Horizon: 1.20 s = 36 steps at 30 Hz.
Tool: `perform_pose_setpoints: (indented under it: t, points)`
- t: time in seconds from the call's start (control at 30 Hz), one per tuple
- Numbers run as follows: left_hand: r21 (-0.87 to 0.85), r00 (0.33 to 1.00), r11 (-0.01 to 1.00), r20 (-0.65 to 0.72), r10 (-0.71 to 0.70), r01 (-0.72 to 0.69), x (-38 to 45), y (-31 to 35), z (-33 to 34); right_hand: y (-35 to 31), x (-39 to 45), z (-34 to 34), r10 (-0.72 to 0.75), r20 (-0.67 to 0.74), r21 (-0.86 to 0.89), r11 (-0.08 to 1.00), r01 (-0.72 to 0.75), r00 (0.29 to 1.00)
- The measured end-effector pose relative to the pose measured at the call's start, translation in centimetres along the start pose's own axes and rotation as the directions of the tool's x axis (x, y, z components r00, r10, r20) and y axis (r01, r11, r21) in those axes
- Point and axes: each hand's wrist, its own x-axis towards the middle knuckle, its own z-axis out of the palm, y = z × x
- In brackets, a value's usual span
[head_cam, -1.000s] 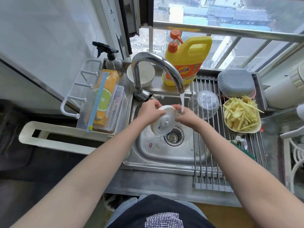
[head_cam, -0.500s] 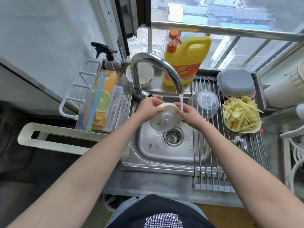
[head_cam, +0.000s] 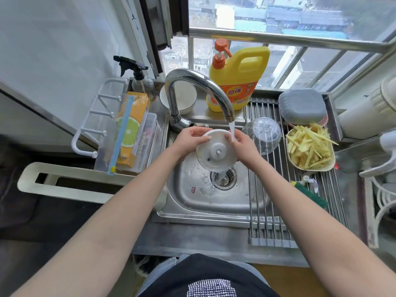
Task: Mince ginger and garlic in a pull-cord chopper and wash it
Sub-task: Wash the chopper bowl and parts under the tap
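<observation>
1. Landmark: steel sink [head_cam: 214, 202], set in a steel counter below a window with a rail and rooftops outside.
2. Chopper lid [head_cam: 216, 154], white, round, underside facing up, held above the sink drain [head_cam: 223, 179] under the water stream [head_cam: 231, 129] from the faucet [head_cam: 197, 86].
3. Left hand [head_cam: 188, 140]: fingers curled round the lid's left rim, thumb on top.
4. Right hand [head_cam: 242, 144]: fingers clamped on the lid's right rim, in the stream.
5. Right of the sink: roll-up drying rack [head_cam: 270, 211] carrying the clear chopper bowl [head_cam: 262, 135], upturned, and a dish of ginger strips [head_cam: 310, 148].
6. Behind the sink: yellow detergent jug [head_cam: 237, 78], white bowl [head_cam: 177, 99], spray bottle [head_cam: 139, 80].
7. Left of the sink: clear bin with an orange box [head_cam: 132, 129]; white hook rack [head_cam: 96, 118] beyond it.
</observation>
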Motion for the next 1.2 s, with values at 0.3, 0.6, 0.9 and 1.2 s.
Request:
perform_pose_setpoints:
  t: [0.3,0.6,0.9,1.2]
  points:
    - [-0.185,0.954,0.938,-0.007,-0.300,0.293,-0.9,-3.3,1.8,1.0,-1.4,-1.0,-0.012,0.132,0.212,0.977,-0.016,0.991]
    - [-0.352,0.972,0.906,0.088,-0.220,0.237,-0.6,-3.8,2.6,0.4,-1.7,-1.3,0.041,0.028,-0.004,0.999,-0.041,0.999]
    - [-0.290,0.929,0.883,0.084,-0.360,0.369,0.0,-3.2,5.5,-2.9,-2.3,-1.2,-0.250,-0.203,-0.657,0.751,0.058,0.947]
    - [0.085,0.930,0.931,-0.136,-0.341,0.354,0.8,-2.3,6.9,-3.7,-2.1,-1.5,-0.129,-0.298,-0.668,0.736,-0.111,0.946]
